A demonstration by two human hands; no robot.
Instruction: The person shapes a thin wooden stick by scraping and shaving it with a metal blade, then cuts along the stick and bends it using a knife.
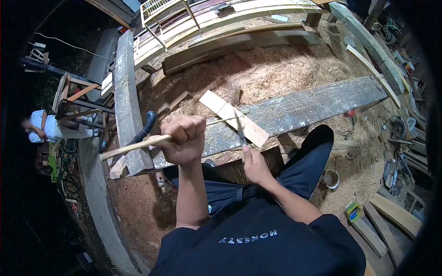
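Note:
My left hand (184, 138) is raised in a fist around a thin wooden stick (133, 147). The stick slants across, its thicker end to the left and its thin end to the right. My right hand (255, 166) is closed on the handle of a knife (241, 133), whose blade points away from me. Blade and thin stick end meet, or nearly so, above a pale board (253, 131). That board lies across a worn, paint-spotted plank (313, 110) in front of my knees. A dark curved handle (148, 122) shows behind my left fist.
Wood shavings (276, 69) cover the ground. A thick beam (124, 87) runs along the left, and a long brown board (239, 48) lies further off. A small bucket (330, 178) stands by my right knee, near wood offcuts (396, 216). Another person (46, 126) is at the far left.

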